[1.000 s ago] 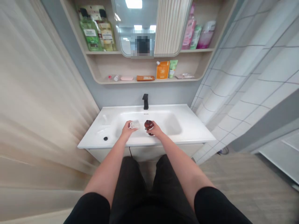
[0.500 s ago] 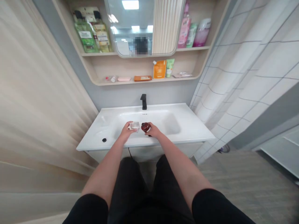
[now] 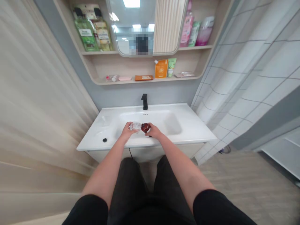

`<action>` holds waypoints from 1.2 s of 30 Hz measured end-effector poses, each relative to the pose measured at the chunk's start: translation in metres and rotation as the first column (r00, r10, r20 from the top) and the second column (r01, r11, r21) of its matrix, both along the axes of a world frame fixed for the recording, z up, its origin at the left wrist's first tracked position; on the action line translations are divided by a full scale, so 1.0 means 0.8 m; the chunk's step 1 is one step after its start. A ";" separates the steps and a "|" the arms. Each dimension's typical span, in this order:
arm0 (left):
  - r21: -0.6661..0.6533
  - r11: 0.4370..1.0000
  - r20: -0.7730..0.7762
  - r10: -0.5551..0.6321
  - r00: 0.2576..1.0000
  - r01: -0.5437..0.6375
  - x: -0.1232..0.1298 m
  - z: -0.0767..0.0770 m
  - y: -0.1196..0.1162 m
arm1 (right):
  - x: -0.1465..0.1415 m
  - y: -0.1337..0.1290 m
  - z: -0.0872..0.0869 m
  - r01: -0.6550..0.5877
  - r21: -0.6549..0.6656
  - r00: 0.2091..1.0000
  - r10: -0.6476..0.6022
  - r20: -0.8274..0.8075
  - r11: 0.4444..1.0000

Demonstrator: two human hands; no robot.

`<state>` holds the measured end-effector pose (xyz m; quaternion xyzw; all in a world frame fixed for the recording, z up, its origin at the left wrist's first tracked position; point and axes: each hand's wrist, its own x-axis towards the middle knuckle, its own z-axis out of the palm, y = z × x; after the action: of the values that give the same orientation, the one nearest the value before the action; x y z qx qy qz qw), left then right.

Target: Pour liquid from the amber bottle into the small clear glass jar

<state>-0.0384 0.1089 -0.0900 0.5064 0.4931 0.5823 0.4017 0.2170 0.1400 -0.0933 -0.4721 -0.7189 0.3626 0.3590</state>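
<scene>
Over the front of the white sink basin (image 3: 172, 123), my left hand (image 3: 126, 130) is closed around a small clear container (image 3: 135, 126). A brown bottle (image 3: 145, 127) is gripped by my right hand (image 3: 154, 130), its neck tipped toward the container. Bottle and container are almost touching; whether anything flows between them is too small to tell. On the counter to the left lies a small round black cap (image 3: 104, 140). Behind it is a see-through item (image 3: 105, 119), hard to make out.
A black faucet (image 3: 145, 102) rises at the back of the basin. Above hangs a mirror cabinet (image 3: 138, 81) with several bottles, an orange pouch (image 3: 161, 68), a green tube (image 3: 172, 67) and an orange packet (image 3: 143, 77). A curtain (image 3: 42, 103) hangs left, a tiled wall (image 3: 234, 100) stands right.
The brown bottle has shifted slightly left, closer to the clear container. The container's angle has changed a little in my left hand. Both hands keep their hold.
</scene>
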 end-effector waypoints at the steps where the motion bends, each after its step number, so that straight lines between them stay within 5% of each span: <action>1: -0.001 1.000 -0.014 -0.003 1.000 0.003 0.000 0.000 0.000 | 0.000 0.000 0.000 -0.001 -0.003 1.000 0.001 0.003 1.000; 23: 0.001 1.000 -0.021 -0.023 1.000 0.023 0.002 0.008 -0.008 | -0.003 -0.010 0.016 -0.020 0.061 0.998 0.016 0.068 0.998; 36: 0.031 0.999 -0.067 -0.027 0.997 0.029 -0.006 -0.004 0.002 | -0.004 -0.007 0.012 -0.022 0.051 0.995 0.017 0.097 0.998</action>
<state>-0.0431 0.1107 -0.0930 0.5388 0.4895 0.5674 0.3849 0.2135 0.1341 -0.0834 -0.4726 -0.7492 0.3241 0.3321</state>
